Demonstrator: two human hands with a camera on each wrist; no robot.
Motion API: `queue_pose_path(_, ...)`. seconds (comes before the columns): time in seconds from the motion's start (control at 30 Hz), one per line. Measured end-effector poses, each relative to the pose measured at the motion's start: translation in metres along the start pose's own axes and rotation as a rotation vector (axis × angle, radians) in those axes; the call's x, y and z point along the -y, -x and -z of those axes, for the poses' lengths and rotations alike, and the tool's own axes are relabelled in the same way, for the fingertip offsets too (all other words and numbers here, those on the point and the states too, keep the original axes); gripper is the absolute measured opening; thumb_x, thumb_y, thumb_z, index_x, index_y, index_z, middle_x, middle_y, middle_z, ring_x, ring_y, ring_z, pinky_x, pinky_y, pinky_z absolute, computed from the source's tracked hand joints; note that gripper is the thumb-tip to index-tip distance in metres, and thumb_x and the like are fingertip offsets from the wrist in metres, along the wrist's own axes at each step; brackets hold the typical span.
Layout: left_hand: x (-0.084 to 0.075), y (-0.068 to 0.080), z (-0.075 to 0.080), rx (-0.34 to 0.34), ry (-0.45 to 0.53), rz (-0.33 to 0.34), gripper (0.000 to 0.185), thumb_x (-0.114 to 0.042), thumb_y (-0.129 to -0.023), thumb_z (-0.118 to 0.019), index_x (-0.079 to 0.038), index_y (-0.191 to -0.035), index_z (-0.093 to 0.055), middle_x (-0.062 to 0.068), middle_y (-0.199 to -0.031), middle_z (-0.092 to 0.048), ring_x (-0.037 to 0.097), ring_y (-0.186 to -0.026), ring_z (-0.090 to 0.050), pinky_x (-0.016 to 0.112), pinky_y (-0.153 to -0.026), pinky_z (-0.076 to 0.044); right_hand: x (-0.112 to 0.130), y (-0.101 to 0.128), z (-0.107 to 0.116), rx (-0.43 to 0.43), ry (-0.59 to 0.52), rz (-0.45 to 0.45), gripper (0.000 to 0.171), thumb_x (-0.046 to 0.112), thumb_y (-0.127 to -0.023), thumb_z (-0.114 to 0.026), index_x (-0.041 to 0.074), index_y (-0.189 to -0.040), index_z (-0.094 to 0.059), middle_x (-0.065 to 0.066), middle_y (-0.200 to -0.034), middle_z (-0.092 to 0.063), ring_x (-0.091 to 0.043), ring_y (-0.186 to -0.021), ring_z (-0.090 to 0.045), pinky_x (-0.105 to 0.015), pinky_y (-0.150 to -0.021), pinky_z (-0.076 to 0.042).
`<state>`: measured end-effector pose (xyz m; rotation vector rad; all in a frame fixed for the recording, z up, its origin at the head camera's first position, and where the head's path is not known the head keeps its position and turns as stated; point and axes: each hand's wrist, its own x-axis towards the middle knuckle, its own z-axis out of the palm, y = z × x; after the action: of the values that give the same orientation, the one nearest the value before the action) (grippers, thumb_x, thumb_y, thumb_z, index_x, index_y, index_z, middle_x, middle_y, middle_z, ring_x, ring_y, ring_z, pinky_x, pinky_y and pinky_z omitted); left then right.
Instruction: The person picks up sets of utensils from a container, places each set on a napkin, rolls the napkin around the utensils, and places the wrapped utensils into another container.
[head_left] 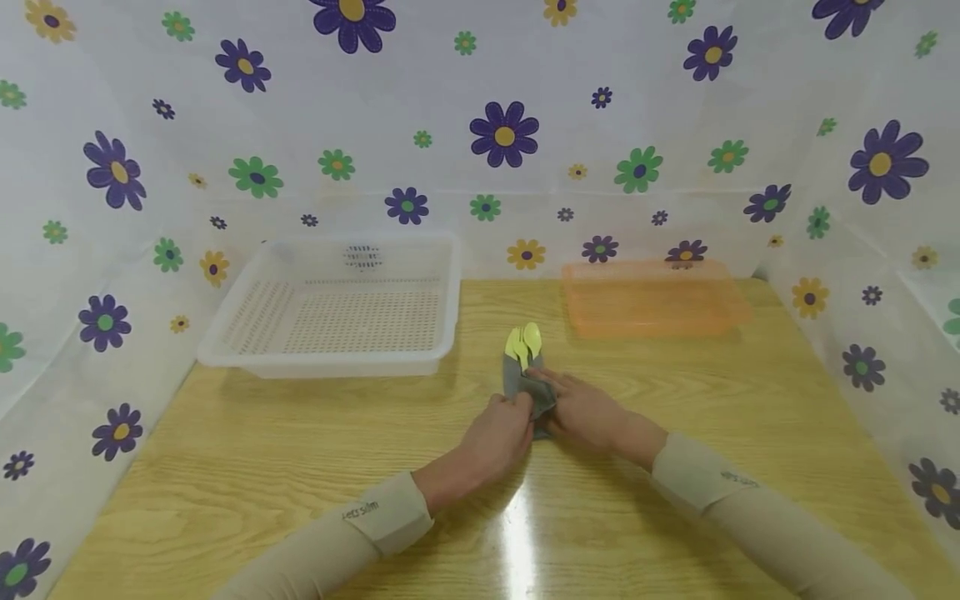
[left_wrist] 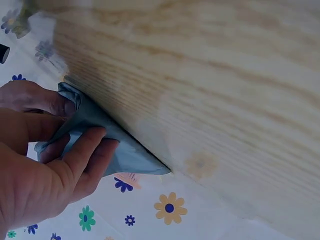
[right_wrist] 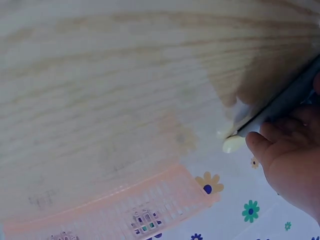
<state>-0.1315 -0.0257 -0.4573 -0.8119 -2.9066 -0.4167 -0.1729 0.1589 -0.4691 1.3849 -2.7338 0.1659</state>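
Note:
A grey-blue cloth napkin (head_left: pixel 512 379) lies on the table, with a yellow-green spoon (head_left: pixel 532 335) and a fork (head_left: pixel 517 343) side by side on it. Their heads stick out at the far end; the handles are hidden under folded cloth. My left hand (head_left: pixel 501 433) pinches the near left part of the fold. In the left wrist view that hand (left_wrist: pixel 50 175) has its fingers spread along the napkin (left_wrist: pixel 132 157). From the other side my right hand (head_left: pixel 588 408) grips the fold, its fingertips close below the cutlery heads. The right wrist view shows that hand (right_wrist: pixel 292 155) against the cloth.
A white perforated basket (head_left: pixel 337 363) stands at the back left of the wooden table (head_left: pixel 337 467). An orange basket (head_left: pixel 652 321) stands at the back right. Flower-printed white sheeting (head_left: pixel 420 100) encloses the back and both sides.

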Motion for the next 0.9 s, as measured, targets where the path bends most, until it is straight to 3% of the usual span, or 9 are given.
queue_pose_path(0.17, -0.005, 0.002, -0.001, -0.013, -0.118, -0.025, 0.012, -0.003, -0.093, -0.062, -0.003, -0.094, -0.05, 0.011, -0.085, -0.061, 0.026, -0.082, -0.061, 0.031, -0.054, -0.054, 0.001, -0.001, -0.006, -0.033, 0.038, 0.027, 0.042, 0.018, -0.094, -0.065, -0.008, -0.127, -0.061, -0.027, -0.139, -0.053, -0.039, -0.135, -0.045, -0.049, -0.108, -0.04)
queue_pose_path(0.33, -0.007, 0.004, -0.005, -0.04, -0.252, -0.073, 0.015, -0.001, -0.093, -0.062, -0.006, -0.092, -0.048, 0.008, -0.091, -0.06, 0.022, -0.087, -0.058, 0.026, -0.056, -0.054, 0.004, -0.002, -0.007, 0.004, 0.084, 0.012, 0.049, 0.02, -0.096, -0.064, -0.01, -0.133, -0.055, -0.027, -0.147, -0.045, -0.038, -0.138, -0.042, -0.049, -0.105, -0.043)
queue_pose_path(0.5, -0.008, 0.004, -0.007, 0.018, -0.29, -0.098, 0.013, -0.003, -0.096, -0.061, -0.005, -0.096, -0.047, 0.013, -0.102, -0.064, 0.025, -0.095, -0.06, 0.028, -0.063, -0.057, 0.004, -0.001, -0.005, 0.05, 0.039, -0.024, 0.048, 0.023, -0.096, -0.064, -0.006, -0.134, -0.057, -0.025, -0.153, -0.038, -0.038, -0.141, -0.037, -0.052, -0.105, -0.042)
queue_pose_path(0.67, -0.009, 0.003, -0.009, 0.039, -0.314, -0.113, 0.011, -0.004, -0.096, -0.061, -0.004, -0.095, -0.049, 0.021, -0.113, -0.066, 0.032, -0.105, -0.062, 0.031, -0.068, -0.059, -0.001, -0.001, -0.004, 0.081, -0.218, -0.132, 0.063, 0.025, -0.098, -0.061, -0.006, -0.147, -0.039, -0.024, -0.157, -0.03, -0.039, -0.143, -0.034, -0.054, -0.111, -0.035)
queue_pose_path(0.77, -0.011, 0.002, -0.011, 0.016, -0.363, -0.136, 0.01, -0.003, -0.094, -0.062, -0.005, -0.093, -0.052, 0.021, -0.11, -0.067, 0.03, -0.101, -0.062, 0.029, -0.066, -0.058, -0.007, 0.0, 0.0, 0.083, -0.438, -0.185, 0.065, 0.014, -0.099, -0.055, -0.005, -0.153, -0.026, -0.025, -0.156, -0.031, -0.04, -0.141, -0.036, -0.052, -0.112, -0.034)
queue_pose_path(0.9, -0.014, 0.002, -0.014, 0.03, -0.408, -0.146, 0.006, -0.003, -0.094, -0.062, -0.004, -0.095, -0.055, 0.019, -0.113, -0.068, 0.03, -0.104, -0.062, 0.027, -0.069, -0.058, -0.015, 0.002, 0.009, -0.008, -0.713, -0.302, 0.045, 0.0, -0.098, -0.045, -0.005, -0.143, -0.047, -0.022, -0.145, -0.05, -0.036, -0.133, -0.048, -0.051, -0.106, -0.042)
